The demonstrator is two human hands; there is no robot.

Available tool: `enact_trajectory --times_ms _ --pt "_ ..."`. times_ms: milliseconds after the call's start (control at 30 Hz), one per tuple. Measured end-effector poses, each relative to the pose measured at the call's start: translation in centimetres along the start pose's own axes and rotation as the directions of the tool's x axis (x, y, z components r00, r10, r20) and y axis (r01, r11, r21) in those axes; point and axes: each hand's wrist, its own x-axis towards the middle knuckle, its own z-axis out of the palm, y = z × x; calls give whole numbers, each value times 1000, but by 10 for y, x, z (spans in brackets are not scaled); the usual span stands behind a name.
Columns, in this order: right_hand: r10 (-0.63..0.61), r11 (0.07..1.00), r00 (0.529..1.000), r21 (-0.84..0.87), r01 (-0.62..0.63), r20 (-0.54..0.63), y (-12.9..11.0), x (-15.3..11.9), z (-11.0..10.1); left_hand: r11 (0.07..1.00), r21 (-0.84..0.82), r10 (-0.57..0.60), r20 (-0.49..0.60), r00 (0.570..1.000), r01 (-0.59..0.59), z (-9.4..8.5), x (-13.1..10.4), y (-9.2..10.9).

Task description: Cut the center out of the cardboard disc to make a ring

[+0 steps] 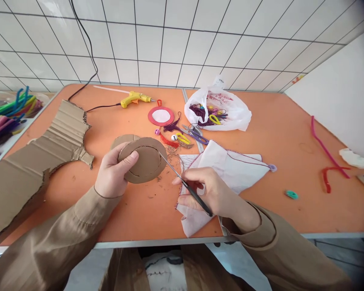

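Observation:
A round cardboard disc (pixel 147 161) is pinched at its left edge by my left hand (pixel 115 167), thumb on top. An inner circle is scored or cut into its face. Behind it another rounded cardboard piece (pixel 124 140) partly shows. In my right hand (pixel 209 190) is a cutting tool (pixel 197 197) with a black handle and a thin metal blade; whether it is a knife or scissors I cannot tell. Its tip touches the disc at the upper right of the cut line. Beneath my right hand lies a white cloth (pixel 230 161) with stitched edges.
Left lies a large cut cardboard sheet (pixel 57 141). Behind are a yellow glue gun (pixel 135 99), a red-rimmed round piece (pixel 160 116), tassels with bells (pixel 170 140), purple-handled scissors (pixel 198 136) and a white plastic bag (pixel 230 109). Right are pipe cleaners (pixel 327 145) and a small teal item (pixel 291 195).

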Motion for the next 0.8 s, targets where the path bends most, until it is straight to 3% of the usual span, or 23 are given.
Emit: enact_trajectory --times_ms 400,633,800 --pt "57 995 995 81 -63 80 3 0 -5 989 120 74 84 994 -84 -4 -4 -3" --pt "-121 959 990 -268 96 -78 2 2 2 958 252 115 102 988 -137 -8 -4 -4" --pt "-190 927 976 -347 144 -102 3 1 4 972 211 87 96 992 -106 -7 -4 -7"
